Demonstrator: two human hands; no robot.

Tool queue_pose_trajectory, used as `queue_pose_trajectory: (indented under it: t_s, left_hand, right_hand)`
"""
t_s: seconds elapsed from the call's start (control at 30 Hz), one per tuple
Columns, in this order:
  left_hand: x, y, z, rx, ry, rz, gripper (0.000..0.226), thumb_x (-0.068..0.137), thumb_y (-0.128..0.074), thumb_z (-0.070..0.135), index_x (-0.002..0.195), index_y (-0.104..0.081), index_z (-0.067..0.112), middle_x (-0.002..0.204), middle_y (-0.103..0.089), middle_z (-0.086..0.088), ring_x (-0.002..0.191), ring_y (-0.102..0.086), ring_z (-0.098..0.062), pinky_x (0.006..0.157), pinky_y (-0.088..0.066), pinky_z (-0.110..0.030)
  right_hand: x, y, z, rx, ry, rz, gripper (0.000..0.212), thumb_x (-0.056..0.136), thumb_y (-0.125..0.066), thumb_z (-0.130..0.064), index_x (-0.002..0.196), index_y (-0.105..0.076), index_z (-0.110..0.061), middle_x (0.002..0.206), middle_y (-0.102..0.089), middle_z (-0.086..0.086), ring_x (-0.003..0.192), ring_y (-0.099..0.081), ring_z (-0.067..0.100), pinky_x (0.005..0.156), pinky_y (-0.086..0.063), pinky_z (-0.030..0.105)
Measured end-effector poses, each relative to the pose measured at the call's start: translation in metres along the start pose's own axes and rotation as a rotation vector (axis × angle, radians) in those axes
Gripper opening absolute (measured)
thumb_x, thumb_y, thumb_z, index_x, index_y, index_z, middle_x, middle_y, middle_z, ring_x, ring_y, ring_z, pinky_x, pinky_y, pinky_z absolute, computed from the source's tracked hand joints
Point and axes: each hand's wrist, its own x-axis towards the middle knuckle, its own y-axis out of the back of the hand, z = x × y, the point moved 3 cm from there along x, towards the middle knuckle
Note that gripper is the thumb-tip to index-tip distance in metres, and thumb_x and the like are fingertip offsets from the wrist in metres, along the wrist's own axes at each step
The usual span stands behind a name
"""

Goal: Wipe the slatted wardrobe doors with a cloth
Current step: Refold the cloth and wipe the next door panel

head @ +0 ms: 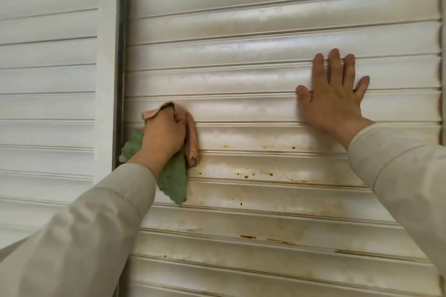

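A white slatted wardrobe door fills most of the head view. My left hand grips a pink and green cloth and holds it against the slats near the door's left edge. The cloth's green part hangs down below my wrist. My right hand lies flat on the slats further right, fingers spread and pointing up. Brown and orange spots mark the slats below and between my hands.
A second white slatted door stands to the left, beyond a dark vertical gap and a plain white stile. Yellowish stains streak the lower slats. Both my forearms wear light beige sleeves.
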Motion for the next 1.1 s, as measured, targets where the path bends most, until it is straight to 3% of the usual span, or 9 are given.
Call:
queue_pose_trajectory:
  t_s: [0.23,0.37,0.5,0.57,0.67,0.77,0.87,0.97,1.1]
  left_hand:
    - [-0.018,-0.007,0.052,-0.821,0.178,-0.332,0.009,0.096,-0.058,0.008,0.094,-0.066,0.005,0.085,-0.070,-0.011,0.075,-0.068,-0.023,0.064,-0.057,-0.032]
    - [-0.017,-0.002,0.068,-1.015,0.168,-0.399,0.016,0.095,-0.062,0.011,0.104,-0.066,-0.002,0.079,-0.070,-0.010,0.068,-0.068,-0.023,0.052,-0.052,-0.027]
    - [-0.024,0.008,0.079,-1.118,0.078,-0.483,0.018,0.096,-0.061,0.013,0.102,-0.071,-0.001,0.084,-0.070,-0.012,0.074,-0.068,-0.022,0.063,-0.053,-0.029]
    - [-0.026,0.013,0.076,-1.132,0.076,-0.515,0.019,0.098,-0.058,0.013,0.103,-0.072,0.001,0.086,-0.071,-0.012,0.075,-0.068,-0.021,0.064,-0.055,-0.029]
    - [-0.027,0.027,0.060,-0.881,0.109,-0.498,0.017,0.094,-0.065,0.022,0.085,-0.072,0.009,0.066,-0.066,-0.005,0.052,-0.058,-0.017,0.047,-0.043,-0.023]
    - [-0.019,0.043,0.035,-0.689,0.225,-0.165,0.032,0.085,-0.074,0.035,0.066,-0.061,0.013,0.054,-0.055,0.000,0.045,-0.046,-0.015,0.046,-0.035,-0.022]
    - [-0.013,0.058,0.019,-0.586,0.147,0.137,0.036,0.083,-0.072,0.050,0.081,-0.062,0.016,0.072,-0.059,0.005,0.065,-0.054,-0.013,0.064,-0.045,-0.029]
    - [-0.020,0.053,0.027,-0.654,-0.015,-0.159,0.035,0.089,-0.070,0.043,0.118,-0.063,0.024,0.101,-0.067,0.006,0.089,-0.063,-0.006,0.076,-0.048,-0.018]
    - [-0.037,0.044,0.030,-0.814,-0.019,-0.311,0.014,0.095,-0.066,0.025,0.105,-0.065,0.016,0.084,-0.073,-0.005,0.059,-0.063,-0.015,0.053,-0.047,-0.029]
  right_hand:
    - [-0.004,0.018,-0.013,0.049,-0.065,-0.062,0.072,0.099,-0.032,-0.051,0.157,-0.001,-0.022,0.164,0.014,0.006,0.149,0.018,0.032,0.116,0.007,0.060]
    - [-0.025,0.034,-0.060,0.381,0.126,0.054,0.055,0.094,-0.053,-0.051,0.139,-0.048,-0.020,0.141,-0.045,0.006,0.132,-0.039,0.026,0.111,-0.028,0.045]
    - [-0.044,0.038,-0.102,0.847,0.248,-0.343,0.046,0.089,-0.071,-0.036,0.130,-0.060,-0.020,0.104,-0.066,-0.005,0.091,-0.064,0.008,0.080,-0.053,0.025]
    - [-0.044,0.037,-0.108,0.959,0.232,-0.404,0.024,0.088,-0.073,-0.019,0.112,-0.071,-0.016,0.086,-0.071,-0.002,0.072,-0.066,0.004,0.065,-0.053,0.020]
    - [-0.042,0.031,-0.116,0.904,0.210,-0.379,0.008,0.089,-0.071,-0.014,0.089,-0.075,-0.021,0.078,-0.070,-0.006,0.070,-0.065,0.007,0.069,-0.052,0.026]
    - [-0.040,0.028,-0.119,0.831,0.167,-0.300,0.011,0.090,-0.067,-0.017,0.084,-0.071,-0.025,0.081,-0.067,-0.009,0.078,-0.062,0.008,0.071,-0.046,0.022]
    - [-0.042,0.027,-0.129,0.865,0.147,-0.317,0.013,0.091,-0.065,-0.016,0.084,-0.069,-0.027,0.083,-0.067,-0.011,0.078,-0.061,0.003,0.067,-0.042,0.015]
    - [-0.044,0.028,-0.148,0.873,0.161,-0.319,0.010,0.090,-0.067,-0.018,0.085,-0.072,-0.024,0.080,-0.068,-0.011,0.075,-0.061,0.002,0.067,-0.045,0.016]
    - [-0.049,0.029,-0.171,0.996,0.109,-0.352,0.003,0.090,-0.069,-0.013,0.091,-0.071,-0.011,0.078,-0.071,0.006,0.062,-0.067,0.015,0.058,-0.055,0.026]
